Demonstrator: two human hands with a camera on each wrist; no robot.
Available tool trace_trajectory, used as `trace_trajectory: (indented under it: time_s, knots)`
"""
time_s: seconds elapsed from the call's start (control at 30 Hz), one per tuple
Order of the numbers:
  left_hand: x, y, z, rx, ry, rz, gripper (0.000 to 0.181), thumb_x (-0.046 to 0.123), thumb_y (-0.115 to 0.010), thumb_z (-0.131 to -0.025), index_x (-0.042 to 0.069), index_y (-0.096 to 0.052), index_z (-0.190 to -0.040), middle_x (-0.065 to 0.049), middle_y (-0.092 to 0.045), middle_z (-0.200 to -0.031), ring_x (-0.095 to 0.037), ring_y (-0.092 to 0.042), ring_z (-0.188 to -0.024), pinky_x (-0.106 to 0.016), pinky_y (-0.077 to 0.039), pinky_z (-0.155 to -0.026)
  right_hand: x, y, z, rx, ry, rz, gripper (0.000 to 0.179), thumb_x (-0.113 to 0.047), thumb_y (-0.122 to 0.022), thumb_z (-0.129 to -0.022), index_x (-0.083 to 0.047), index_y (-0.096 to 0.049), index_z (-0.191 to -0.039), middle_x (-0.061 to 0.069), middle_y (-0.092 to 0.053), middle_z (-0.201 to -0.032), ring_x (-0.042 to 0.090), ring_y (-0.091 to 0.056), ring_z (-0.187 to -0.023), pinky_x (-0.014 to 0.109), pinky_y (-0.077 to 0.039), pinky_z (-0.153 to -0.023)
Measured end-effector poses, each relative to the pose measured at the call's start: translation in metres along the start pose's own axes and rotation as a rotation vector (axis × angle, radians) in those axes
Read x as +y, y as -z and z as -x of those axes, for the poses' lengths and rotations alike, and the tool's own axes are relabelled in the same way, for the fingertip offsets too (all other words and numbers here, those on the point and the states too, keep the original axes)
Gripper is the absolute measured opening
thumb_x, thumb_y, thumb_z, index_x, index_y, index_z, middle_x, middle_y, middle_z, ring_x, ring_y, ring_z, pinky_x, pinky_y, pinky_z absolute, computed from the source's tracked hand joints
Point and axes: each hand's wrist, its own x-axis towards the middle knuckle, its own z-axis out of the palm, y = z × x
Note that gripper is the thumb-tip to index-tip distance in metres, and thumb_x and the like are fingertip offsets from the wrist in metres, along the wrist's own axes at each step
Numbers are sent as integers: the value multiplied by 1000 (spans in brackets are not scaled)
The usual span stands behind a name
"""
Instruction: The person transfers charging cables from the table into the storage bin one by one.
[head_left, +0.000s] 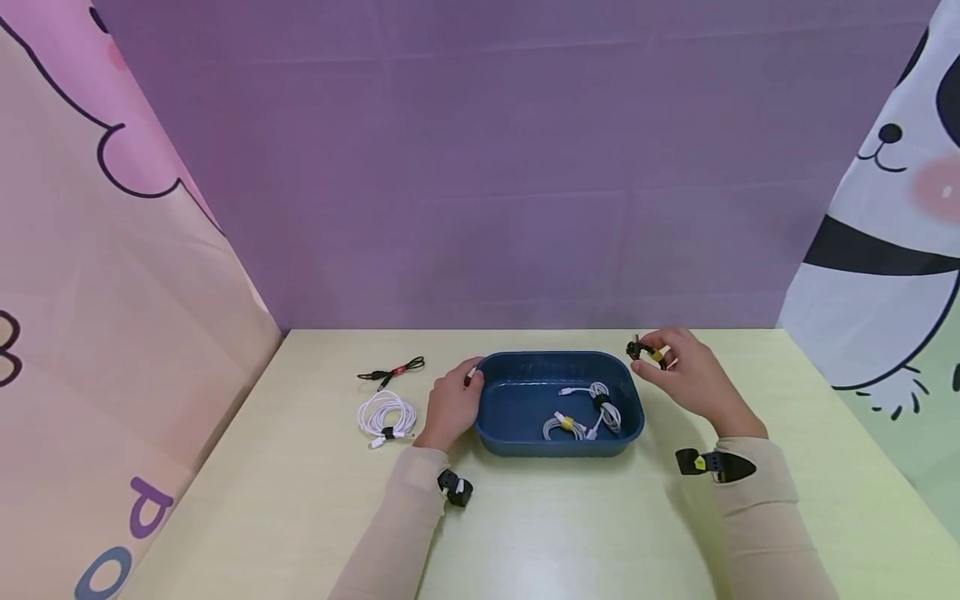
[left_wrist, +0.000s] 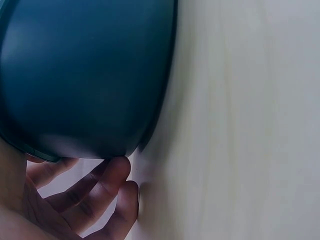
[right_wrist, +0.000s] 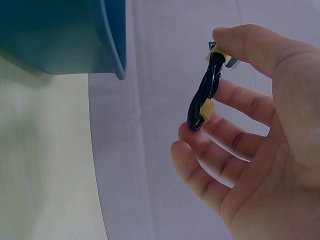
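Observation:
A blue plastic bin (head_left: 558, 448) stands on the table, holding two white cable bundles: one with a black tie (head_left: 611, 417), one with a yellow tie (head_left: 553, 427). My left hand (head_left: 453, 407) grips the bin's left end at the rim. In the left wrist view, its fingertips (left_wrist: 119, 170) touch the outer wall, while the thumb is mostly hidden. Just beyond the bin's right end, my right hand (head_left: 686, 372) pinches a black cable bundle (right_wrist: 206, 90) with yellow ties between thumb and fingers, held above the table.
Left of the bin lie a black cable bundle (head_left: 401, 367) with a red tie and, nearer, a coiled white cable (head_left: 388, 412) with a black tie. The pale table (head_left: 547, 533) ends at a purple backdrop (head_left: 480, 167). Printed cloth walls flank both sides.

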Motion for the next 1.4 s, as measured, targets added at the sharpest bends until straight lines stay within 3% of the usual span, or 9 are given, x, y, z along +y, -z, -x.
trace_trajectory:
  time_s: [1.4]
  knots:
    - [1, 0, 1, 6, -7, -8, 37, 28, -49, -107, 21, -63, -140, -6, -66, -86, -23, -58, -73, -33, -41, -64, -20, -12, -1, -32, 24, 23, 44, -33, -73, -95, -5, -64, -128, 17, -58, -125, 30, -57, -98, 33, -48, -73]
